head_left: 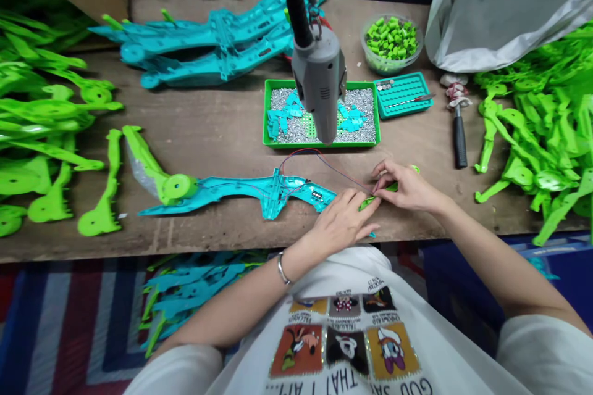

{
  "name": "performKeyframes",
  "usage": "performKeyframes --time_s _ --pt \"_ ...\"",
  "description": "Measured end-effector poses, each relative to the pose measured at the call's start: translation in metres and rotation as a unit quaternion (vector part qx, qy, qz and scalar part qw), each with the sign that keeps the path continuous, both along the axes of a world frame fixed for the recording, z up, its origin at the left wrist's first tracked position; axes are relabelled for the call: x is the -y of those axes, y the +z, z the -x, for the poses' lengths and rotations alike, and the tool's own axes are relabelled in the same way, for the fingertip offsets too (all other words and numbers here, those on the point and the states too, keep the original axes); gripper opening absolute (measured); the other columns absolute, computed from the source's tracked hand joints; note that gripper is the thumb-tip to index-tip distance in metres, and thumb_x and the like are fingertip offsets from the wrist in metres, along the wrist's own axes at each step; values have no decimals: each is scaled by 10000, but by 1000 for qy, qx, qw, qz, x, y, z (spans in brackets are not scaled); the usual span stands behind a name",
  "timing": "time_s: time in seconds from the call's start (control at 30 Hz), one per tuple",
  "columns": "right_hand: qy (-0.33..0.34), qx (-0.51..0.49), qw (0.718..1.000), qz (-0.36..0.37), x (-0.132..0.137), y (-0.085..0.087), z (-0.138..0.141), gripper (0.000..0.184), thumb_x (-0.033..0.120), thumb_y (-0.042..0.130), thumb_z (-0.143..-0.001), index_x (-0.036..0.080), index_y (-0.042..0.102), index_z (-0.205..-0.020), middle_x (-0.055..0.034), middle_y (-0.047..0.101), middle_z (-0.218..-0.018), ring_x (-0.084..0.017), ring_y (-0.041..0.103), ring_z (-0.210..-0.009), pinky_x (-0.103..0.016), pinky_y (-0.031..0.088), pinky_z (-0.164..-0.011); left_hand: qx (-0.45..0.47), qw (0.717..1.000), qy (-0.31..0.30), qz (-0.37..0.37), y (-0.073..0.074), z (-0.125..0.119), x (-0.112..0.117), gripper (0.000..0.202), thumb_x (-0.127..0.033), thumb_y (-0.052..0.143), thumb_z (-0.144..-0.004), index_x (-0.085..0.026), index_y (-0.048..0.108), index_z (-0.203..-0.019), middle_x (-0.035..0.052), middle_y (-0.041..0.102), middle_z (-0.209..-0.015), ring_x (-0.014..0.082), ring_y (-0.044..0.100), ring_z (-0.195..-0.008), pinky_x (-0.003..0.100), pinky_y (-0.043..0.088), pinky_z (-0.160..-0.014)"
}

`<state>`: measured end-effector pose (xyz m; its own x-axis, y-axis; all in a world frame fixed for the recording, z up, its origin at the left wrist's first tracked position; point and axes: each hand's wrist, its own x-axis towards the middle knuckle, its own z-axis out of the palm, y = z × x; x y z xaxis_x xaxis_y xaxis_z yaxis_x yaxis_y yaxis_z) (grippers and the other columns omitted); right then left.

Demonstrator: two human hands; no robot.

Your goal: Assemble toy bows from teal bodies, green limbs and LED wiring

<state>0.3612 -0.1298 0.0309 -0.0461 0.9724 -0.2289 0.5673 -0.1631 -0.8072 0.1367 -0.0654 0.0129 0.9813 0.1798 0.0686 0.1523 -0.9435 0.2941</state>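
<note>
A long turquoise plastic shell half (pixel 241 188), shaped like a toy bow, lies on the bench with its inner side up. My left hand (pixel 336 222) covers its right end, fingers closed over it. Close to those fingertips is a small lime green plastic piece (pixel 367 202), partly hidden. My right hand (pixel 407 188) pinches thin red and blue wires (pixel 331 165) just to the right; another green bit shows behind its fingers. The wires loop back to the shell's middle. A metal spring (pixel 317 195) sits inside the shell. At its left end a green limb (pixel 173 185) is attached.
A grey electric screwdriver (pixel 319 74) hangs above a green tray (pixel 266 117) of screws and turquoise pieces. Behind are a tub of green parts (pixel 391 43), a teal tray (pixel 403 95) and stacked turquoise shells (pixel 185 43). A hammer (pixel 458 129) and green piles flank the work.
</note>
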Motion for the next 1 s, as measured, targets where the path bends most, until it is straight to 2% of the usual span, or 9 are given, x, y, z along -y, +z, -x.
performKeyframes --time_s 0.17,0.3,0.4,0.47,0.57,0.67,0.77,0.9,1.0 --pt "7 2 1000 -19 4 6 -7 221 250 646 -879 210 646 -1096 -33 763 -942 -181 724 -848 -317 520 -805 -15 1000 13 17 4 -2 1 493 -450 502 -1021 -184 504 -1436 106 554 -1175 270 497 -1093 386 481 -931" --pt "25 154 980 -124 10 11 -7 197 355 670 -891 217 740 -1012 -80 668 -944 -229 615 -897 -385 462 -825 -8 1000 12 27 5 -1 1 520 -440 539 -1006 -192 472 -1459 115 548 -1192 269 499 -1107 393 486 -942" --pt "51 245 955 -157 11 13 -2 237 334 652 -896 234 749 -1089 -110 631 -1104 -276 534 -1022 -447 386 -887 -1 1000 12 29 2 1 2 525 -434 551 -1000 -194 471 -1460 126 545 -1205 282 500 -1155 425 474 -998" --pt "76 253 954 -144 10 14 2 244 263 635 -881 239 740 -1099 -96 638 -1166 -285 512 -1066 -454 350 -891 8 999 12 30 0 2 3 536 -444 547 -1001 -187 470 -1465 134 547 -1215 294 499 -1202 450 460 -1044" --pt "101 238 957 -130 10 13 4 187 198 625 -849 232 748 -985 -67 686 -1093 -273 524 -1047 -440 318 -864 30 999 16 23 -5 3 3 536 -471 536 -1002 -177 495 -1448 151 564 -1238 304 511 -1252 480 450 -1087" --pt "100 220 961 -133 13 11 2 163 198 630 -852 227 739 -969 -57 713 -1039 -256 545 -1005 -438 310 -867 86 996 4 2 -11 6 3 485 -459 547 -1004 -172 541 -1395 154 600 -1271 293 548 -1257 499 446 -1116" --pt "94 204 963 -150 20 5 0 139 254 663 -882 235 733 -1002 -51 730 -1033 -245 557 -988 -447 319 -899 165 986 -12 -12 -14 12 6 376 -392 561 -1014 -193 575 -1334 118 677 -1178 246 625 -1154 471 501 -1056" --pt "84 212 955 -188 30 -7 1 111 300 654 -937 272 748 -990 -34 753 -1023 -230 571 -977 -461 332 -939 208 977 -47 -29 0 22 16 318 -289 572 -1008 -235 573 -1321 54 722 -1012 188 673 -980 378 551 -911" --pt "87 241 940 -223 37 -17 2 147 273 639 -942 296 754 -1031 -25 763 -1007 -226 572 -949 -479 352 -964 199 978 10 -64 25 21 19 350 -257 564 -999 -222 567 -1348 84 718 -1139 220 648 -1081 418 507 -997"
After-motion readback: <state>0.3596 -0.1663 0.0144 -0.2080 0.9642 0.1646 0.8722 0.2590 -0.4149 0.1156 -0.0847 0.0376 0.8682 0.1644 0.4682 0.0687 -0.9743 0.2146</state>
